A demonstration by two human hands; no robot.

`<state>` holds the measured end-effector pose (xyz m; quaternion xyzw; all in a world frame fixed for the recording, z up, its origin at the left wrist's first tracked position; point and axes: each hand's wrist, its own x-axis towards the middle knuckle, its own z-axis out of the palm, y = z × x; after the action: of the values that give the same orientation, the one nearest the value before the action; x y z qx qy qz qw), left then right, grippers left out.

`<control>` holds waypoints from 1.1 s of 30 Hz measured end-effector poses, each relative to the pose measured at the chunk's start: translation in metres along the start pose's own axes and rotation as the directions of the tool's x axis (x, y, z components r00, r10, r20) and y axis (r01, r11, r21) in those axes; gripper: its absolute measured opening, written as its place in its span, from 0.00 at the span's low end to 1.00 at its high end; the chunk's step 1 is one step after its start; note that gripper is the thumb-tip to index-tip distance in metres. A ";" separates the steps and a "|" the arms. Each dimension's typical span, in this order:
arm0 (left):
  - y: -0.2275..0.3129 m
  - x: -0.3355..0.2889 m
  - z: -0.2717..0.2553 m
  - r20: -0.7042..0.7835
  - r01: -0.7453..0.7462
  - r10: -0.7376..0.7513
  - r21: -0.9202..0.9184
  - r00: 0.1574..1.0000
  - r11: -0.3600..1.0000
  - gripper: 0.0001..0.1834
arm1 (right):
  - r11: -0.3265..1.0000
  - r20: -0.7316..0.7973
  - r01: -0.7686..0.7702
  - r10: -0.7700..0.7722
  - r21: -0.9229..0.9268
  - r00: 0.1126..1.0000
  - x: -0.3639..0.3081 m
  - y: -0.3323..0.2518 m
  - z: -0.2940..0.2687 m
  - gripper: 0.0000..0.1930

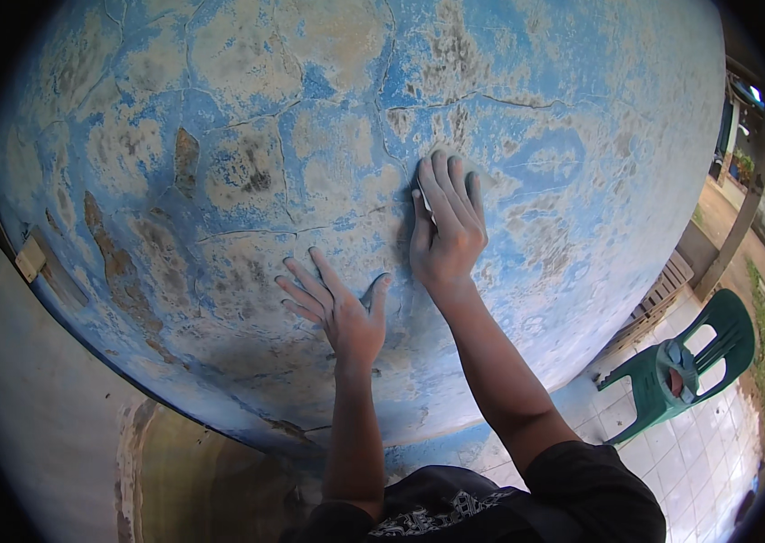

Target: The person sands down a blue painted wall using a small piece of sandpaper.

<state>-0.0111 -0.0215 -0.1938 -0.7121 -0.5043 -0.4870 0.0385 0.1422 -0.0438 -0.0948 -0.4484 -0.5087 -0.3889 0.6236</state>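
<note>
In front of me stands a wall with worn blue and whitish paint, cracks and flaked patches. My left hand is open, its fingers spread apart at the wall's lower middle. Higher up and to the right, my right hand presses against the wall with its fingers close together. A small whitish edge shows between that thumb and the fingers; the palm hides the rest, so I cannot tell what it is. Greyish dust coats the fingers of both hands.
A green plastic chair stands on the white tiled floor at lower right, with a crumpled bag-like item on its seat. A brown post rises beyond. At far left, a small beige box is fixed near the wall's edge.
</note>
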 end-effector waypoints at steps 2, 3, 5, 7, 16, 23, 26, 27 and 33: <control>0.003 0.001 0.000 0.006 0.010 -0.010 -0.021 1.000 1.000 0.66 | 0.999 0.009 0.036 -0.036 0.006 0.999 0.007 -0.001 -0.002 0.26; 0.003 0.002 -0.001 -0.015 0.011 -0.011 -0.004 1.000 1.000 0.66 | 0.999 0.011 0.036 -0.037 0.004 0.999 0.002 0.001 -0.006 0.26; 0.004 0.001 0.000 -0.031 0.010 -0.010 0.009 0.999 1.000 0.67 | 0.999 0.127 0.030 -0.027 -0.021 0.992 -0.024 0.007 -0.019 0.25; 0.006 0.003 0.002 -0.046 0.016 -0.015 0.025 0.999 1.000 0.67 | 0.999 0.137 -0.004 0.009 -0.036 0.990 -0.061 0.018 -0.024 0.24; 0.004 0.003 -0.002 -0.026 0.018 -0.018 -0.037 0.999 0.999 0.67 | 0.999 0.020 0.037 -0.037 0.010 0.999 0.011 -0.003 -0.002 0.26; 0.009 0.001 -0.003 -0.018 0.026 -0.027 -0.063 0.999 0.998 0.67 | 0.996 0.152 -0.089 0.087 0.008 0.985 -0.093 0.015 -0.030 0.25; 0.008 0.001 -0.005 0.010 0.005 -0.004 -0.095 1.000 0.996 0.68 | 0.999 0.085 -0.042 0.042 0.004 0.995 -0.093 0.026 -0.024 0.25; 0.005 0.000 -0.007 0.027 0.007 -0.005 -0.094 1.000 0.996 0.68 | 0.999 0.083 -0.048 0.047 0.002 0.995 -0.080 0.021 -0.019 0.25; 0.005 -0.002 -0.008 0.042 0.025 -0.023 -0.053 0.999 0.998 0.70 | 1.000 0.066 0.004 -0.006 0.025 0.998 0.019 -0.002 -0.012 0.26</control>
<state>-0.0121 -0.0294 -0.1885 -0.7168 -0.5003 -0.4857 0.0032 0.1469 -0.0569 -0.0764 -0.4517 -0.5349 -0.3692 0.6111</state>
